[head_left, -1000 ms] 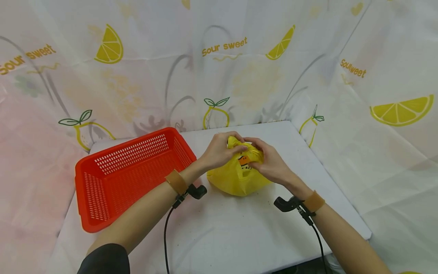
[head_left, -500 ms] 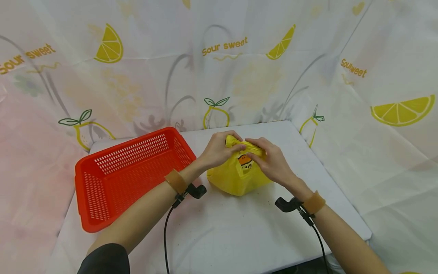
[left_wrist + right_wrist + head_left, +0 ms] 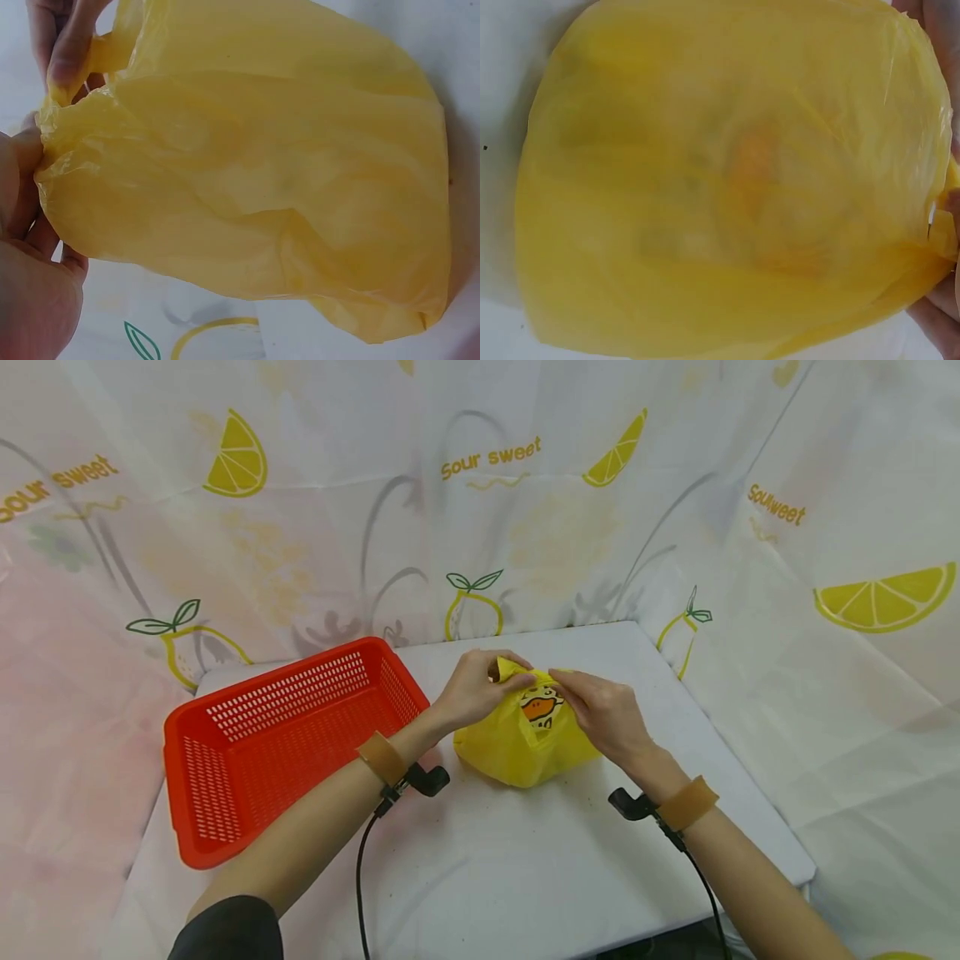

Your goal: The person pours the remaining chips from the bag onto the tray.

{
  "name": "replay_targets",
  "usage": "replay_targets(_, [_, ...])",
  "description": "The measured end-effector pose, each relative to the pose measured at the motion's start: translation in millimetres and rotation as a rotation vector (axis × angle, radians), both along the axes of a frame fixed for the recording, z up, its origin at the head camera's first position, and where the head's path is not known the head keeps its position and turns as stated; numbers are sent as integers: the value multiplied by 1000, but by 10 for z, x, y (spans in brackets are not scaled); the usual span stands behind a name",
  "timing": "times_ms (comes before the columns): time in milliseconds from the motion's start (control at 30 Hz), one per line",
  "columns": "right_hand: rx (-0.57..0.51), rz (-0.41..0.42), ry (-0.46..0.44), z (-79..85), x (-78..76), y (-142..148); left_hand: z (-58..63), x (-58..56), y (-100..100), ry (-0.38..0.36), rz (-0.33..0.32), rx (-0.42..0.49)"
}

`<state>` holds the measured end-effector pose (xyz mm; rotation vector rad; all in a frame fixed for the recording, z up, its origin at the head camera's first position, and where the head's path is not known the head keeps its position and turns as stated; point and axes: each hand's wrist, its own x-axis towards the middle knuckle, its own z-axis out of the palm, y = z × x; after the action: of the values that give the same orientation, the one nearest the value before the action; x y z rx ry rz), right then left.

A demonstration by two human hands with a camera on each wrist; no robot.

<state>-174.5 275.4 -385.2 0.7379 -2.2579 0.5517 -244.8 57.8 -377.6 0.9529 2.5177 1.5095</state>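
Observation:
A yellow plastic bag (image 3: 517,756) with a printed cartoon face stands on the white table, full-bodied and gathered at the top. My left hand (image 3: 478,689) pinches the left side of its gathered mouth between thumb and fingers. On the right side of the mouth, my right hand (image 3: 611,714) pinches the plastic too, close to the left hand. The left wrist view has the bag's smooth side (image 3: 255,172) filling most of it, both hands at the left edge. Faint orange and dark patches show through the plastic (image 3: 630,285) in the right wrist view; what is inside cannot be told.
A red perforated plastic basket (image 3: 174,777) stands left of the bag, partly behind my left forearm. The white table (image 3: 510,868) carries both. A lemon-printed curtain (image 3: 337,552) hangs along the back and right. Black camera cables (image 3: 361,877) trail from both wrists.
My right hand has turned and its fingers have drawn together on the bag's mouth. The gathered top has spread, showing more of the printed face. The left hand keeps nearly the same place.

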Motion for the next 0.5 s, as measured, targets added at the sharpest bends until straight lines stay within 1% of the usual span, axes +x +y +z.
replay_targets(133, [17,-19,21,27,15,26,-10,13,-16,-41,-8,0])
replay_targets(267, [11,-29,41,62,28,39,-12,26,-28,-70,7,-22])
replay_targets(400, [-79,-19,50,81,19,50,3,36,-34,-87,17,-21])
replay_targets(500, [-188,-17,33,91,7,60,18,42,-33,-94,12,-17])
